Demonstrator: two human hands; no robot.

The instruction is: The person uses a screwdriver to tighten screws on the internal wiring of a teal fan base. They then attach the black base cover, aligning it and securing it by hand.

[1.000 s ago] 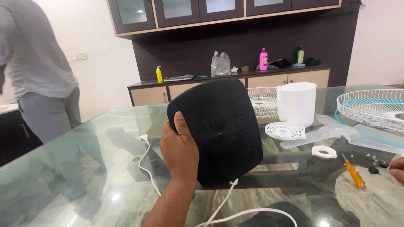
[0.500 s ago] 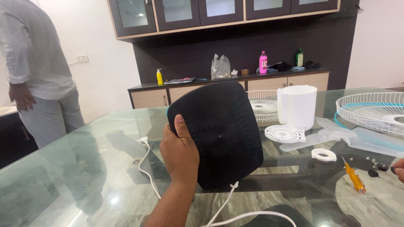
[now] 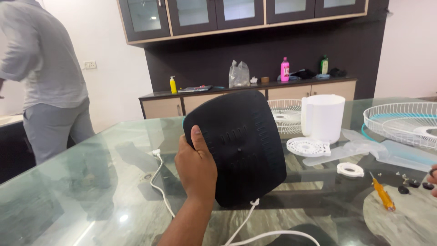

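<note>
The left hand (image 3: 196, 166) grips a black rounded-square base (image 3: 236, 146) by its left edge, thumb pressed on the face, holding it upright above the glass table (image 3: 68, 196). A white cord (image 3: 255, 228) runs out of the base's bottom edge and trails off the lower frame; more cord (image 3: 159, 182) loops on the glass to the left with its plug end near the base. The right hand (image 3: 433, 180) is cut off at the right edge, only fingertips showing, so I cannot tell whether it holds anything. Beside it lie small black screws (image 3: 409, 184) and an orange screwdriver (image 3: 382, 195). Further back sit a white ring (image 3: 350, 169), a white slotted disc (image 3: 308, 146), clear fan blades (image 3: 364, 148), a white housing (image 3: 324, 117) and two wire grilles (image 3: 403, 122), one partly hidden behind the base. On the far counter (image 3: 246, 89) stand a yellow bottle (image 3: 173, 85), a clear bag (image 3: 239, 74), a pink bottle (image 3: 285, 69) and a green one (image 3: 323, 65), labels too small to make out. A person in grey (image 3: 45, 77) stands at left, head out of view.
</note>
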